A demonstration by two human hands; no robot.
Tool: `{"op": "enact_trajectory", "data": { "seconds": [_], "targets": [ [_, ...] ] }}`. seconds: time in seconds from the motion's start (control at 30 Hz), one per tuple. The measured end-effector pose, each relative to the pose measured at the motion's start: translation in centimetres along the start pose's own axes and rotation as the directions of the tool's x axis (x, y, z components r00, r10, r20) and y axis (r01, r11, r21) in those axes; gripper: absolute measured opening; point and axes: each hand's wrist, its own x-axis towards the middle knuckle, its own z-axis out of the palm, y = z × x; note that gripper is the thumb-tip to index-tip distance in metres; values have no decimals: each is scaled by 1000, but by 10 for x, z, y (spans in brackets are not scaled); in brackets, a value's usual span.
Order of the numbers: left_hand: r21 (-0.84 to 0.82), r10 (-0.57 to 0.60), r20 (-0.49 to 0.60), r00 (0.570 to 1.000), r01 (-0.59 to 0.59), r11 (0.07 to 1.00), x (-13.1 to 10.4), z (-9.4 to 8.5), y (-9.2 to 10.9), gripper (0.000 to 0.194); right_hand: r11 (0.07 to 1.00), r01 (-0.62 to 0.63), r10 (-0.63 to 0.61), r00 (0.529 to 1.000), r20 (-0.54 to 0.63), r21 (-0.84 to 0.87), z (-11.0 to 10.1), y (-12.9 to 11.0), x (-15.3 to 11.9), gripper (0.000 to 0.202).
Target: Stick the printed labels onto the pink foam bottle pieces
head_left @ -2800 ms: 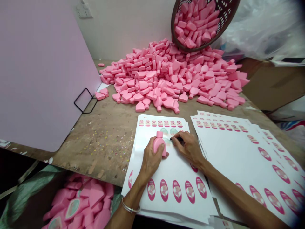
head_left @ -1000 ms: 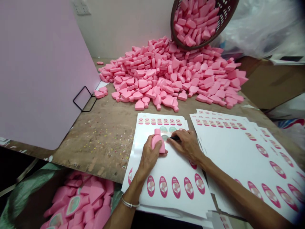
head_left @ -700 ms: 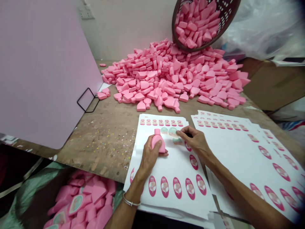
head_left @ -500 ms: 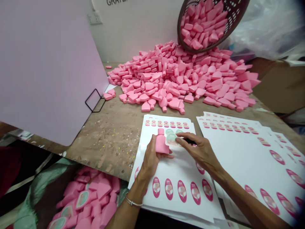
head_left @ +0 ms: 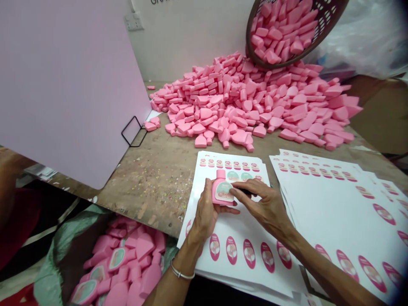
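My left hand (head_left: 207, 210) is wrapped round a small pink bottle (head_left: 220, 175), which stands upright, cap up, over a sheet of stickers (head_left: 237, 227). A pale green and white label sticker (head_left: 224, 191) lies against the bottle's front face. At the label's right edge, the thumb and index finger of my right hand (head_left: 263, 199) pinch or press it; how firmly it is stuck I cannot tell. Something dark shows under my right fingers, too hidden to name. Pink oval stickers and two more green labels (head_left: 246, 176) remain on the sheet below.
A large heap of pink bottles (head_left: 216, 100) covers the back of the table, below a tipped brown basket (head_left: 247, 38). More sticker sheets (head_left: 328, 208) lie at right. A sack (head_left: 55, 255) of labelled bottles sits lower left, near a pink panel (head_left: 70, 85) with a black wire stand (head_left: 134, 131).
The label, held just beside the bottle before, now lies over its front face. My right hand has come closer to the bottle. The whole view has shifted slightly.
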Motion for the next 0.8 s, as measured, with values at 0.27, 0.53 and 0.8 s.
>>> {"op": "enact_trajectory", "data": {
  "seconds": [0.27, 0.53, 0.8],
  "targets": [
    [22, 4, 14, 1000, -5, 1000, -2, 1, 1, 57, 994, 62, -63, 998, 0, -86, 1, 0, 0, 13],
    [20, 9, 52, 999, -10, 1000, -4, 1, 5, 57, 979, 137, -140, 990, -13, -153, 1, -2, 1, 13],
    [100, 77, 161, 984, -94, 991, -12, -1, 11, 28, 930, 223, -228, 974, 15, -292, -2, -9, 1, 14]
  ]
}}
